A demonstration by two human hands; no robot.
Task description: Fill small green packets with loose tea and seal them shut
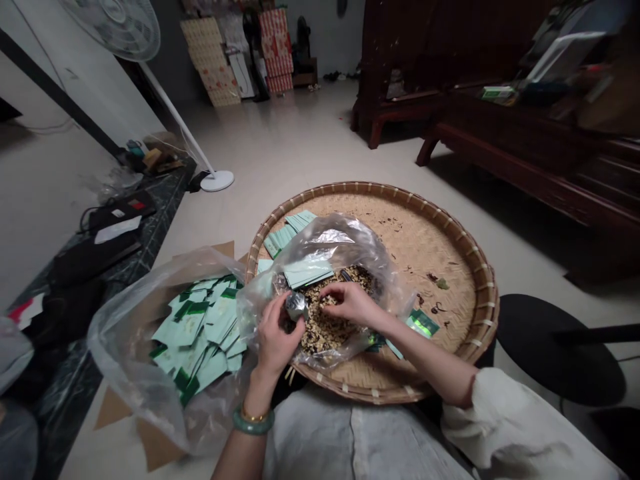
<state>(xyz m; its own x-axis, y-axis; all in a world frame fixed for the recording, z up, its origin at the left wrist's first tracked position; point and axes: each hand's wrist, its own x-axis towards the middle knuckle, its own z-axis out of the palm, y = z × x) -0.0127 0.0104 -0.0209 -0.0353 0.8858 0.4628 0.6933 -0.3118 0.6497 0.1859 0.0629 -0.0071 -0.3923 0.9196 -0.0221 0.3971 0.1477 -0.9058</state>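
A wide round bamboo tray [435, 267] sits under and right of the right hand, carrying a clear plastic bag [345, 247] of dried flakes [325, 320]. Left of the left hand, a second plastic bag [133, 353] holds pale green sachets [193, 327]. The left hand [275, 333] grips a small silver foil pouch [296, 307], while the right hand [350, 303] pinches into the flakes.
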